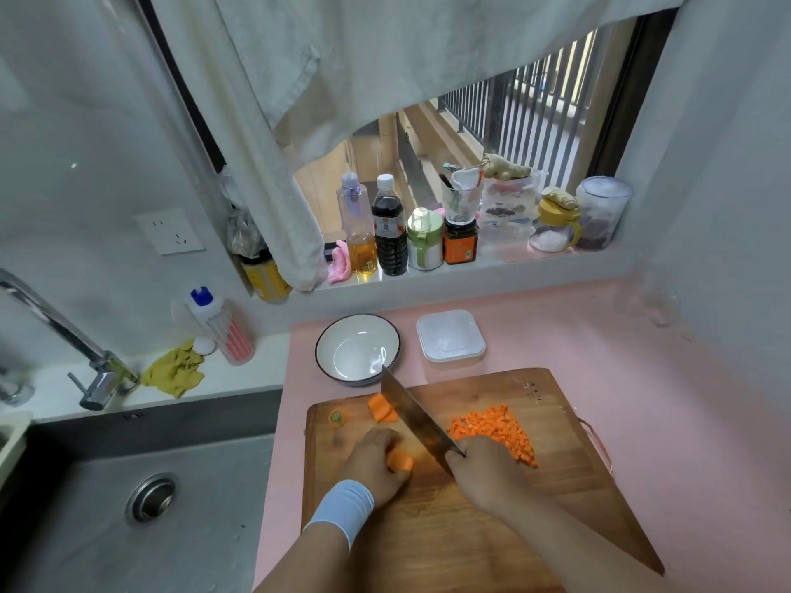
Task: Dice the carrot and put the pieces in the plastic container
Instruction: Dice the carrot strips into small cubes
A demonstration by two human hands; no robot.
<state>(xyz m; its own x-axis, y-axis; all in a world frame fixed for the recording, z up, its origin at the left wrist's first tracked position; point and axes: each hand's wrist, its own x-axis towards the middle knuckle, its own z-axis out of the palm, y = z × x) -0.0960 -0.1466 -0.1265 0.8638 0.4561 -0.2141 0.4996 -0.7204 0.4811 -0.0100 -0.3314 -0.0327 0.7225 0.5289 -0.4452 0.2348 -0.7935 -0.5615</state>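
Note:
On the wooden cutting board (471, 520), my left hand (373, 462) grips a chunk of carrot (400, 460). My right hand (486, 470) holds the handle of a cleaver (413, 415), whose blade points away toward the bowl. A second carrot piece (381, 407) lies left of the blade near the board's far edge. A pile of diced carrot (496, 430) sits right of the blade. The carrot's cut top (337, 417) lies at the board's far left corner. The square plastic container (450, 336) stands behind the board.
A white bowl with a dark rim (357, 348) stands behind the board, left of the container. The steel sink (141, 498) and faucet (81, 348) are at left. Several bottles and jars (389, 226) line the window sill. The pink counter (642, 378) extends right.

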